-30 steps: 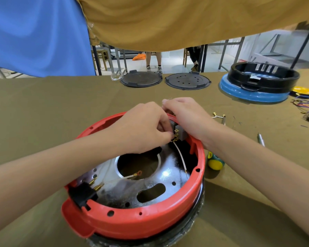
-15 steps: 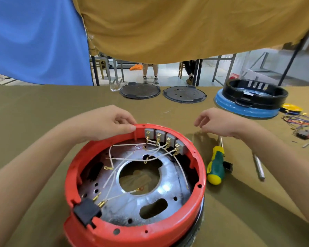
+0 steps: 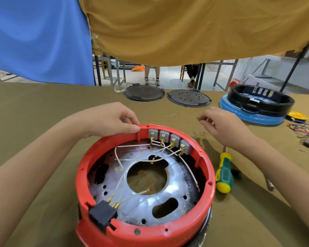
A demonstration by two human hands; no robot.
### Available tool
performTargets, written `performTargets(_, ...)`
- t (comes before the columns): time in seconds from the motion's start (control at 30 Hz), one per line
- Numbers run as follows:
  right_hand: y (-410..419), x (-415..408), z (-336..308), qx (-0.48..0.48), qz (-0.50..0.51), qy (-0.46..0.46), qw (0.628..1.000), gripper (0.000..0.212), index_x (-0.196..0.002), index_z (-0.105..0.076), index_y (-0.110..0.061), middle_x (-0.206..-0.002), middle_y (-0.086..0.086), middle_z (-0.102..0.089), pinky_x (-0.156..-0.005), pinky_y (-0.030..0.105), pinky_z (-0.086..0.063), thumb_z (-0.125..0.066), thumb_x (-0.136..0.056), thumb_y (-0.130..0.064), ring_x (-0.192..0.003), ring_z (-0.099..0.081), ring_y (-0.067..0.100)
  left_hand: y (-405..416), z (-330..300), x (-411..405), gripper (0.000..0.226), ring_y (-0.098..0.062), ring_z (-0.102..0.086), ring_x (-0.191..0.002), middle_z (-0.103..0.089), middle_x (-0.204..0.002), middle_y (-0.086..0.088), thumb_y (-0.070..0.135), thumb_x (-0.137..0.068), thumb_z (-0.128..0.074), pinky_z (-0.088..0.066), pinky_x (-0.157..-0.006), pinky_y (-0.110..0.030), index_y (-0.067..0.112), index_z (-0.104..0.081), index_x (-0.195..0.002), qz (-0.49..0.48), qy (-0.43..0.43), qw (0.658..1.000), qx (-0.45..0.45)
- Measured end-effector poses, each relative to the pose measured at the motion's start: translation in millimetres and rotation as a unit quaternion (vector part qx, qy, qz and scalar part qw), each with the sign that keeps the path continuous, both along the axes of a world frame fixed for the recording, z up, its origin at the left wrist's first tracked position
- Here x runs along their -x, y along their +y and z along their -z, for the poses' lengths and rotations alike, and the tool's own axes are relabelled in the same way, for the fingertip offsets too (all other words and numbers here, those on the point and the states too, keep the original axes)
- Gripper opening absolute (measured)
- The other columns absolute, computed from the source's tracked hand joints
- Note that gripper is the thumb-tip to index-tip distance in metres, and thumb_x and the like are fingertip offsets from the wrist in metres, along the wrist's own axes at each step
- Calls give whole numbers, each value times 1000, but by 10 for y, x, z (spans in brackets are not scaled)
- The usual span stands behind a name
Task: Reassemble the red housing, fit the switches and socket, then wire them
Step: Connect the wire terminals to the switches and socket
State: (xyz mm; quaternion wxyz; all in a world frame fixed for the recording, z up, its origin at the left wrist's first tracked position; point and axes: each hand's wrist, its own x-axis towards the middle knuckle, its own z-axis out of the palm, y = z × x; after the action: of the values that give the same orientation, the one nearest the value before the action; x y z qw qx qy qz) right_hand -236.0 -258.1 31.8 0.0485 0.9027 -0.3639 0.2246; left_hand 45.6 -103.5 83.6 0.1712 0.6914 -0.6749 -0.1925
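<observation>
The red housing [image 3: 144, 230] stands in front of me on a silver metal plate [image 3: 178, 186]. Several grey switches [image 3: 169, 139] sit in a row inside its far rim. A black socket [image 3: 103, 215] is set in the near left rim. Thin white wires [image 3: 122, 175] with brass ends run from the switches across the plate. My left hand [image 3: 111, 120] grips the far rim just left of the switches, thumb on top. My right hand [image 3: 221, 125] hovers over the table to the right of the housing and pinches a small brass-coloured piece in its fingertips.
A green and yellow screwdriver [image 3: 224, 173] lies right of the housing, with a metal tool [image 3: 268, 183] beyond it. Two black round lids [image 3: 144, 92] [image 3: 188, 98] lie at the far edge. A blue and black housing [image 3: 257, 106] and loose coloured wires [image 3: 305, 129] sit far right.
Both hands have left the switches. The left went to the rim beside them. The right drew away to the right, over the table.
</observation>
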Motion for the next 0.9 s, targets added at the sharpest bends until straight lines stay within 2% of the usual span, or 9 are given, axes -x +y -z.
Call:
performTargets(0.1,156,-108,-57,-6,-51,-135,990,14,-107,-69,-10,-97,0,-65,-78,28,-54,-60,-96,-15,-84,-61,14,16,-14,4,11,-5,-68,-80,-74,-84,15,40,-93,-65,-55,-84,-33,34,-74,-94,2,-7,1000,-5)
performTargets(0.17,287,-183,-165,-87,-70,-288,951,11,-103,-69,-11,-91,2,-71,-76,24,-56,-63,-95,-11,-81,-67,15,24,-29,14,11,-5,-67,-79,-73,-83,15,41,-92,-65,-54,-81,-32,34,-74,-93,3,-10,1000,-8)
performTargets(0.23,426,-245,-348,-251,-111,-469,839,8,-97,-69,-8,-84,5,-74,-72,23,-58,-61,-94,-8,-77,-71,16,39,-49,25,12,-4,-67,-77,-72,-82,17,42,-92,-65,-53,-76,-30,35,-74,-93,-1,-13,1000,-17)
performTargets(0.33,646,-341,-527,-530,-164,-590,587,11,-98,-66,-1,-83,10,-74,-66,21,-57,-63,-88,-4,-72,-70,15,64,-94,51,15,-5,-67,-84,-72,-89,17,43,-93,-62,-55,-84,-34,34,-71,-101,-1,-26,999,-26)
performTargets(0.43,841,-446,-517,-654,-161,-557,485,11,-95,-64,3,-80,12,-72,-60,21,-57,-61,-85,-2,-66,-69,15,66,-148,118,17,-2,-65,-91,-71,-96,16,44,-94,-58,-52,-86,-31,36,-69,-104,0,-7,999,34)
performTargets(0.6,992,-546,-457,-694,-135,-527,472,14,-102,-64,4,-83,14,-73,-58,20,-57,-57,-91,-1,-68,-72,16,87,-227,274,26,-1,-65,-75,-74,-86,13,44,-95,-58,-43,-70,-27,26,-77,-90,-7,212,976,49)
performTargets(0.7,1016,-580,-416,-702,-137,-521,466,25,-116,-60,6,-86,16,-74,-60,21,-58,-55,-92,-1,-70,-73,17,94,-179,312,11,-6,-64,-71,-72,-82,3,28,-87,-69,-46,-60,-21,19,-75,-85,29,301,953,8)
performTargets(0.77,998,-558,-414,-690,-132,-498,509,15,-104,-63,1,-88,16,-74,-61,22,-59,-56,-91,0,-72,-73,18,81,-158,305,8,-10,-67,-72,-72,-81,-1,22,-82,-71,-50,-57,-19,15,-73,-84,19,381,924,-19)
performTargets(0.9,941,-461,-482,-627,-126,-384,665,9,-93,-70,-2,-86,16,-74,-63,22,-58,-62,-89,0,-71,-71,17,57,-147,269,14,-12,-67,-63,-70,-75,0,23,-73,-74,-55,-55,-23,15,-74,-84,-8,437,899,-26)
